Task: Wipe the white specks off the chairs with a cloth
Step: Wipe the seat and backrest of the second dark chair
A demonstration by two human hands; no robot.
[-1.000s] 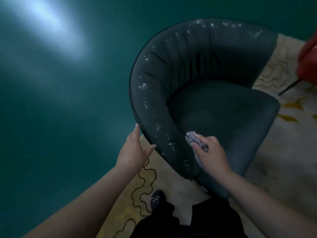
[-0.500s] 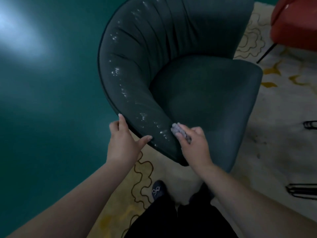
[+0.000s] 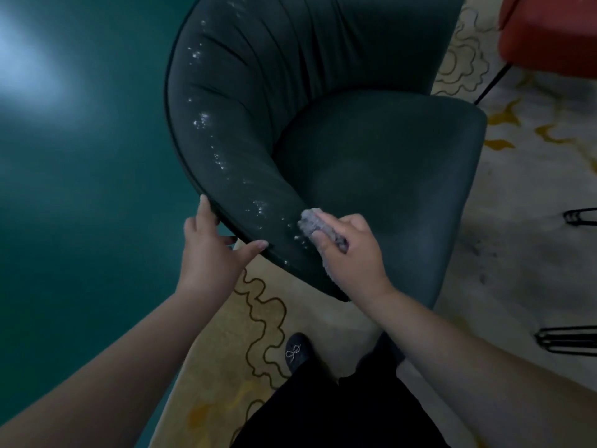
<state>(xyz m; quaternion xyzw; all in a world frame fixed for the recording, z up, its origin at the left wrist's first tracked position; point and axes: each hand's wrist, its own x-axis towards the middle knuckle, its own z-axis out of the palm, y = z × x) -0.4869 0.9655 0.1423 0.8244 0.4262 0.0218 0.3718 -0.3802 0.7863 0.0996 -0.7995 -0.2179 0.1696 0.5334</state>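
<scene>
Right hand [image 3: 350, 250] grips a cloth [image 3: 311, 221] against the dark green chair [image 3: 371, 163]'s speckled arm; left hand [image 3: 211, 253] clasps its rim.

I am wearing the only camera on my head, and it is looking steeply down and forward over my own forearms, which are reaching in from the bottom edge. The wide lens is bending the edges, so the green floor [image 3: 71, 195] is curving away at the left. The view is sitting close: the dark chair [image 3: 371, 163] is filling the upper middle, its top running out of frame, and my shoe [image 3: 298, 352] is showing straight below. My left hand [image 3: 210, 253] and right hand [image 3: 352, 250] are landing near the centre. The patterned rug [image 3: 529, 221] is stretching off right, a red seat [image 3: 549, 37] clipped by the top right corner
</scene>
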